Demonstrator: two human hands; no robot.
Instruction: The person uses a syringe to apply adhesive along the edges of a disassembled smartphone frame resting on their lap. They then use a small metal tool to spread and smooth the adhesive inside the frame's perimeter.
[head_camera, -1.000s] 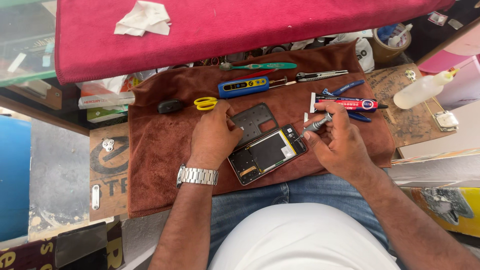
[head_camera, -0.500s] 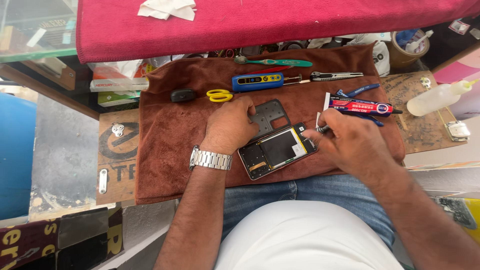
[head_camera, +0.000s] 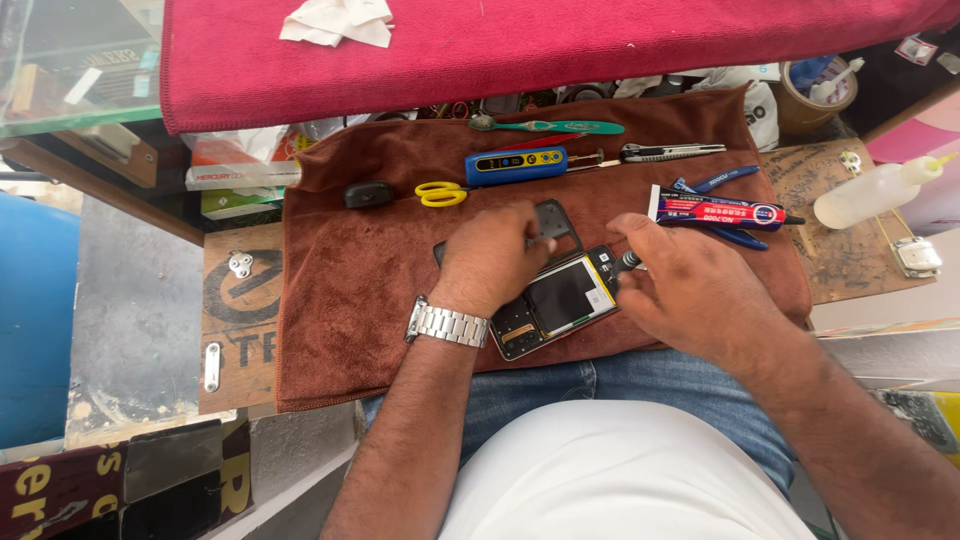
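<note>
Fingertips of our right hand (head_camera: 690, 290) pinch a small screwdriver (head_camera: 628, 262) at the corner of the opened phone (head_camera: 555, 300) on the brown cloth (head_camera: 350, 290); our left hand (head_camera: 495, 258) presses it flat. Light, stiff, fragile inside, we judge — best held by its edges.

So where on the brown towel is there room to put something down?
The brown towel is bare left of the left hand, below the yellow scissors. Crowded: the top edge with tools, and around the opened phone.

Daylit workshop, red-draped counter (head_camera: 520, 45), glass case (head_camera: 60, 60) (left), wooden board (head_camera: 235, 320), grey concrete floor (head_camera: 130, 330)
</note>
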